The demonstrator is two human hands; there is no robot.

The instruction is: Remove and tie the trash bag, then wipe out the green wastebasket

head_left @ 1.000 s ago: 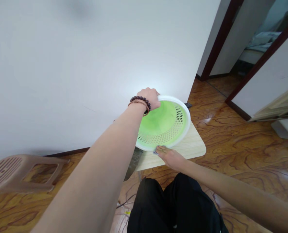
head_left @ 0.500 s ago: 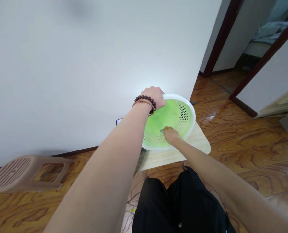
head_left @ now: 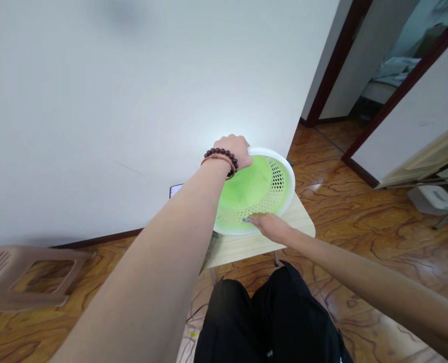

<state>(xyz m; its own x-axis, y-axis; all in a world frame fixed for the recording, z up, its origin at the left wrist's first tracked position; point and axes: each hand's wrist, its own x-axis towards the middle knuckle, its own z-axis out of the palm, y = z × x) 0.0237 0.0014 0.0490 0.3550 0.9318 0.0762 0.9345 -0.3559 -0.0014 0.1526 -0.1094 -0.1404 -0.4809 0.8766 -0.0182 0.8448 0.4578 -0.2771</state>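
A round plastic basket [head_left: 248, 189], green inside with a white rim and rows of holes, rests on a small pale wooden table [head_left: 242, 250]. My left hand [head_left: 234, 150], with a beaded bracelet at the wrist, is closed over its far rim; the fingertips are hidden. Over the near side of the basket, my right hand [head_left: 271, 226] pinches a small grey-blue thing [head_left: 248, 220]. Only its end shows past the fingers, so its kind cannot be made out.
Behind the table rises a white wall [head_left: 133, 91]. A phone-like device [head_left: 175, 189] shows partly beside my left forearm. A brown plastic stool [head_left: 30, 275] lies at the left. My knees [head_left: 259, 312] are close to the table. At the right are a doorway and a white box [head_left: 431, 199].
My right hand has moved from the basket's inside bottom toward its near rim, still pinching the small thing. My left hand keeps its hold on the rim. The view has shifted slightly.
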